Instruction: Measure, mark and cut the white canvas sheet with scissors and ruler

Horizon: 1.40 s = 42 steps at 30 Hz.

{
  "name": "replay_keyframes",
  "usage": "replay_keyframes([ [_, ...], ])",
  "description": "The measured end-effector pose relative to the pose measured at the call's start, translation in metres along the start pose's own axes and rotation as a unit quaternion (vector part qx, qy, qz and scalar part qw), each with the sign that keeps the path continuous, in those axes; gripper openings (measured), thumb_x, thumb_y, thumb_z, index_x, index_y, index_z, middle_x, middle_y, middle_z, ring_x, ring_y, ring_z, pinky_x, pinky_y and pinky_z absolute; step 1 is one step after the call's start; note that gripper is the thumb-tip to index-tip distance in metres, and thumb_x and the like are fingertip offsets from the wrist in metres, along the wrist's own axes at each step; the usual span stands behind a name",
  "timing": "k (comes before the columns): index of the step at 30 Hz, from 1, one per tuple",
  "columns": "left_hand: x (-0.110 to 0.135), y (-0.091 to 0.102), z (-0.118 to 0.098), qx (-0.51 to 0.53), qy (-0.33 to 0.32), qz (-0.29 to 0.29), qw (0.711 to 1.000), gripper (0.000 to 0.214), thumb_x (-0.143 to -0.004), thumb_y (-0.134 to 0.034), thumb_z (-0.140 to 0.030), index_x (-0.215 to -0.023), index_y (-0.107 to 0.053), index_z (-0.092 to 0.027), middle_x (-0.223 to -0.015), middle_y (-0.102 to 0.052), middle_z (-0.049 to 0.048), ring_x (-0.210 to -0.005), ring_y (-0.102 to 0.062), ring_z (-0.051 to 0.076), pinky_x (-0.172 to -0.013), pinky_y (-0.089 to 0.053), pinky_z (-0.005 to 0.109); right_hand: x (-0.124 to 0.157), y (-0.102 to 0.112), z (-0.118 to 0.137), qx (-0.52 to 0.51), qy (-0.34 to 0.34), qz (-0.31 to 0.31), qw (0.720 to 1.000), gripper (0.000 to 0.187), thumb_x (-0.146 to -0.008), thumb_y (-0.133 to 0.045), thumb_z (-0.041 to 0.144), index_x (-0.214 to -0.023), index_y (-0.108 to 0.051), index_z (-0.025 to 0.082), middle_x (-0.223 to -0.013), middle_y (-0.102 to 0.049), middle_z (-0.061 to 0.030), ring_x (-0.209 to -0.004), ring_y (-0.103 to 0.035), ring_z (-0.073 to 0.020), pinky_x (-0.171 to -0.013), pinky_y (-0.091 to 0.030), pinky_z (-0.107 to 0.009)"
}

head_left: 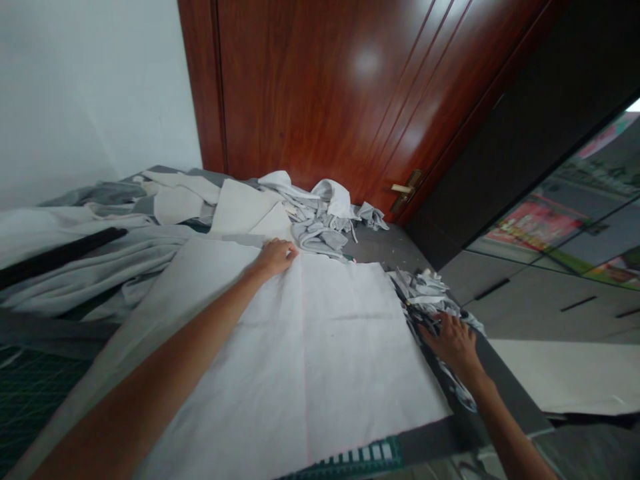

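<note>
A large white sheet of cloth (310, 353) lies flat on the table, with a faint pink line running down its middle. My left hand (276, 256) is stretched out to the sheet's far edge, its fingers curled over and pressing on that edge. My right hand (454, 341) rests at the sheet's right edge, fingers spread on a pile of grey and patterned cloth scraps (430, 293). Whether something lies under that hand is hidden.
A heap of grey and white cloth pieces (320, 213) lies beyond the sheet against a red-brown wooden door (350, 100) with a brass handle (407, 187). More grey fabric (90, 267) and a black bar (60, 250) lie at left. A green cutting mat (350, 460) shows underneath.
</note>
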<state>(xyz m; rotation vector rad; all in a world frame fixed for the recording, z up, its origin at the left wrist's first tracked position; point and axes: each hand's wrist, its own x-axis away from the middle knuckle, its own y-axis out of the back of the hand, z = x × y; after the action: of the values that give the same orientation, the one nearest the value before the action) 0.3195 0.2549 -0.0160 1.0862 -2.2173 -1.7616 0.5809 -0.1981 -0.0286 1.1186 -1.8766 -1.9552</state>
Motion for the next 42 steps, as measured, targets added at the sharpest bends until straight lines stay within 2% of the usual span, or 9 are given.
replay_keyframes([
  [4, -0.001, -0.001, 0.002, -0.001, -0.008, -0.001, 1.0, 0.024, -0.096, -0.051, -0.034, -0.1, -0.072, -0.021, -0.112, -0.076, 0.008, -0.111, -0.064, 0.029, -0.102, -0.044, 0.044, 0.001, 0.002, -0.001, -0.003, 0.032, -0.007, 0.999, 0.04, -0.093, -0.045, 0.051, -0.105, -0.061, 0.016, -0.108, -0.071, -0.0192, -0.106, -0.065, -0.0388, -0.094, -0.048, -0.055],
  [8, -0.002, -0.002, 0.003, -0.003, -0.007, -0.005, 1.0, 0.025, -0.096, -0.051, -0.034, -0.099, -0.072, -0.022, -0.112, -0.076, 0.0083, -0.112, -0.063, 0.031, -0.101, -0.043, 0.045, -0.005, -0.003, 0.001, -0.037, 0.084, -0.003, 0.996, 0.029, -0.09, -0.048, 0.031, -0.111, -0.058, 0.016, -0.104, -0.072, -0.0192, -0.102, -0.068, -0.0347, -0.093, -0.051, -0.049],
  [12, -0.002, -0.001, 0.003, -0.005, -0.007, -0.001, 1.0, 0.026, -0.096, -0.05, -0.035, -0.099, -0.072, -0.022, -0.113, -0.076, 0.0076, -0.112, -0.063, 0.03, -0.101, -0.044, 0.044, -0.01, -0.003, 0.005, -0.047, 0.055, 0.035, 0.997, 0.037, -0.09, -0.05, 0.035, -0.12, -0.053, 0.013, -0.11, -0.071, -0.0201, -0.102, -0.07, -0.0341, -0.087, -0.053, -0.046],
  [16, -0.001, 0.0, 0.002, -0.009, -0.007, 0.003, 1.0, 0.026, -0.096, -0.05, -0.035, -0.1, -0.072, -0.022, -0.113, -0.076, 0.0078, -0.112, -0.063, 0.029, -0.101, -0.044, 0.043, -0.013, 0.009, 0.006, -0.005, 0.015, 0.081, 0.997, 0.047, -0.089, -0.056, 0.051, -0.118, -0.054, 0.014, -0.117, -0.071, -0.0209, -0.112, -0.068, -0.0391, -0.095, -0.047, -0.054],
  [20, -0.001, 0.001, 0.001, -0.01, -0.008, 0.005, 1.0, 0.025, -0.096, -0.051, -0.034, -0.102, -0.072, -0.021, -0.114, -0.076, 0.0083, -0.111, -0.064, 0.029, -0.102, -0.044, 0.044, -0.016, 0.027, 0.01, 0.041, 0.017, 0.136, 0.99, 0.05, -0.09, -0.054, 0.054, -0.117, -0.057, 0.012, -0.105, -0.076, -0.0213, -0.11, -0.071, -0.0393, -0.102, -0.041, -0.055],
  [24, 0.0, 0.001, 0.001, -0.013, -0.008, 0.003, 1.0, 0.025, -0.096, -0.051, -0.034, -0.101, -0.071, -0.022, -0.114, -0.076, 0.0075, -0.111, -0.064, 0.029, -0.102, -0.044, 0.043, -0.026, 0.049, 0.015, 0.069, 0.019, 0.141, 0.987, 0.066, -0.087, -0.056, 0.056, -0.131, -0.049, 0.007, -0.091, -0.077, -0.0209, -0.104, -0.073, -0.0409, -0.099, -0.042, -0.056],
  [30, 0.001, 0.002, 0.0, -0.01, -0.005, 0.001, 1.0, 0.023, -0.096, -0.052, -0.035, -0.099, -0.071, -0.024, -0.111, -0.077, 0.0061, -0.111, -0.064, 0.028, -0.101, -0.044, 0.042, -0.044, 0.083, -0.003, 0.092, 0.059, 0.087, 0.99, 0.073, -0.082, -0.061, 0.061, -0.132, -0.044, 0.01, -0.073, -0.074, -0.0131, -0.083, -0.076, -0.0399, -0.087, -0.046, -0.051],
  [37, 0.001, 0.003, -0.001, -0.002, -0.003, 0.006, 1.0, 0.023, -0.096, -0.053, -0.033, -0.101, -0.072, -0.022, -0.112, -0.077, 0.0071, -0.11, -0.065, 0.028, -0.101, -0.045, 0.043, -0.062, 0.111, -0.067, 0.083, 0.113, 0.053, 0.989, 0.075, -0.072, -0.068, 0.068, -0.123, -0.046, 0.018, -0.077, -0.07, -0.0084, -0.08, -0.073, -0.0347, -0.099, -0.037, -0.052],
  [42, 0.0, 0.003, -0.001, -0.002, -0.004, 0.006, 1.0, 0.024, -0.096, -0.052, -0.034, -0.1, -0.072, -0.022, -0.113, -0.076, 0.008, -0.111, -0.064, 0.029, -0.101, -0.044, 0.043, -0.064, 0.123, -0.104, 0.056, 0.179, -0.107, 0.976, 0.055, -0.079, -0.06, 0.065, -0.111, -0.05, 0.022, -0.089, -0.069, -0.0148, -0.09, -0.069, -0.0325, -0.097, -0.039, -0.045],
])
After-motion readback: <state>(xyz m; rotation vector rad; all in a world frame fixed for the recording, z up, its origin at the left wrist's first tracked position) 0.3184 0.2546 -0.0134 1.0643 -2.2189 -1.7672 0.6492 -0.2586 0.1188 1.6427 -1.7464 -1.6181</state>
